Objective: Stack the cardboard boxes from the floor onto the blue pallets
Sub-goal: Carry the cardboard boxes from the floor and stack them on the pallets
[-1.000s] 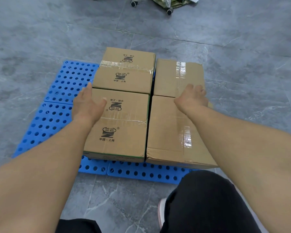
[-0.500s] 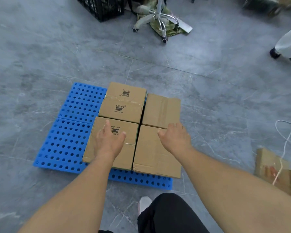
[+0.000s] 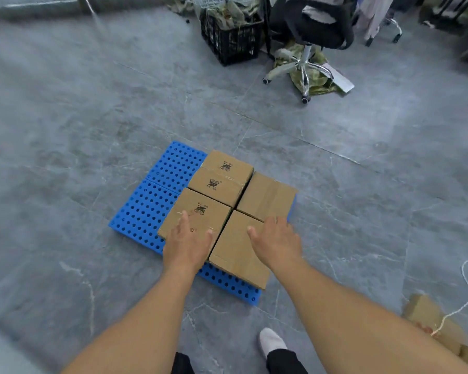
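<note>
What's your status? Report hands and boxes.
Left hand and right hand open, empty. Four boxes on blue pallet. More cardboard on floor, right.

Brown cardboard boxes [image 3: 227, 211], black logos; blue pallets [image 3: 149, 211], round-hole grid; grey marbled floor [image 3: 92, 103]; black crate [image 3: 231, 36].

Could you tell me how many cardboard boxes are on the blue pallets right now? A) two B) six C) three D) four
D: four boxes sit in a two-by-two block on the pallets: far left, far right, near left and near right; the left hand and right hand are open above the near pair.
</note>
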Tool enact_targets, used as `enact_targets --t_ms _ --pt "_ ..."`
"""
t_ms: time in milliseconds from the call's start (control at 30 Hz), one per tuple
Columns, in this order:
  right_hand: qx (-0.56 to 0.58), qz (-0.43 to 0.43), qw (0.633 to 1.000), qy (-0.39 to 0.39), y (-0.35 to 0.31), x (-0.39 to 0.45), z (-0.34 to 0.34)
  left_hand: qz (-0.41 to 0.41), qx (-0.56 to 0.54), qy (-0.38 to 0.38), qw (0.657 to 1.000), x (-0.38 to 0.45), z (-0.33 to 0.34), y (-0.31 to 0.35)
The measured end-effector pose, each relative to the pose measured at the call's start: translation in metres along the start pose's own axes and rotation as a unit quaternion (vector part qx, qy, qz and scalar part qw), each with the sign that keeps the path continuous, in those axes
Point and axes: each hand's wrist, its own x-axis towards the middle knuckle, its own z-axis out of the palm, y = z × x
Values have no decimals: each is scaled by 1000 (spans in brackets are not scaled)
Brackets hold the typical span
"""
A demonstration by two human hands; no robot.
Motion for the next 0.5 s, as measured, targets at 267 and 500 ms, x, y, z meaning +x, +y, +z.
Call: enact_targets --t_ms 267,500 --pt "-74 -166 983 -26 21 -43 -28 -141 -71 91 983 -108 13 -12" --pt "-111 -291 949 -49 -1 -95 -31 -196 -144 184 952 -173 4 -28"
